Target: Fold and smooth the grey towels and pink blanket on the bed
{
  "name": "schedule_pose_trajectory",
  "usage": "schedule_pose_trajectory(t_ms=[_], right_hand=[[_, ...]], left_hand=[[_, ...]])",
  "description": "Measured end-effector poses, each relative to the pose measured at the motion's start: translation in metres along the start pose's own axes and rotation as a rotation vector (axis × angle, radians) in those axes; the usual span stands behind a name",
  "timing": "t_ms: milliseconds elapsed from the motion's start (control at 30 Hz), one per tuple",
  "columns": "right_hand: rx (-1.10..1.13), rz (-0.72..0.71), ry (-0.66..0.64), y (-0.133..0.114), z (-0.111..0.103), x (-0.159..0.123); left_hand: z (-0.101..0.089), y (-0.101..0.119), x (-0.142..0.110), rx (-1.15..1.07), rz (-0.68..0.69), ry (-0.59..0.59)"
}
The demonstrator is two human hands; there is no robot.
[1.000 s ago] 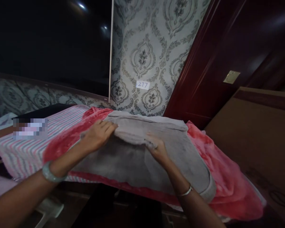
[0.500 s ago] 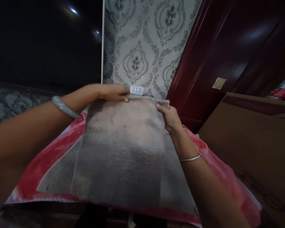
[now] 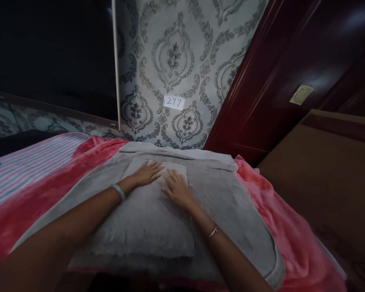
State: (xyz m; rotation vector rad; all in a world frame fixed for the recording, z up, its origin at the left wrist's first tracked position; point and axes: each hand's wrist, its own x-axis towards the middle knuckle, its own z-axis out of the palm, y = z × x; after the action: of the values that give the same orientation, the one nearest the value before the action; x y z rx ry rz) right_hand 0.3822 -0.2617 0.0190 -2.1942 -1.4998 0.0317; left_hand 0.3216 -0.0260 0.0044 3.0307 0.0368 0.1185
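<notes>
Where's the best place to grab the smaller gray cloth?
Probably the near edge of the smaller gray cloth, coming from the near side. It lies flat on the bigger gray cloth, so its middle offers little to pinch, but that edge looks uncovered.

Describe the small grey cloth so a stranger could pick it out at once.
Below the patterned wall lies a red blanket, and on it a broad grey cloth. On that lies the small cloth, its far part under the left hand and right hand. It is the smaller, roughly rectangular grey piece, with a fuzzy near edge.
</notes>
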Motion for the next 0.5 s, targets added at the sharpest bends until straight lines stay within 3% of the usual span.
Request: schedule_pose_trajectory(t_ms=[67, 133, 233, 333, 500], right_hand=[[-0.088, -0.117, -0.180, -0.010, 0.008, -0.003], [-0.103, -0.162, -0.267, -0.017, 0.012, -0.010], [-0.017, -0.222, -0.303, -0.028, 0.012, -0.036], [0.146, -0.286, -0.344, -0.046, 0.004, -0.078], [0.346, -0.197, -0.302, -0.060, -0.010, -0.147]], left_hand=[[0.009, -0.004, 0.000, -0.011, -0.006, 0.013], [0.012, -0.005, 0.001, -0.024, -0.005, 0.009], [0.009, -0.003, -0.001, -0.046, 0.005, 0.003], [0.004, 0.002, -0.003, -0.058, -0.001, -0.023], [-0.008, 0.003, 0.001, -0.080, -0.015, -0.041]])
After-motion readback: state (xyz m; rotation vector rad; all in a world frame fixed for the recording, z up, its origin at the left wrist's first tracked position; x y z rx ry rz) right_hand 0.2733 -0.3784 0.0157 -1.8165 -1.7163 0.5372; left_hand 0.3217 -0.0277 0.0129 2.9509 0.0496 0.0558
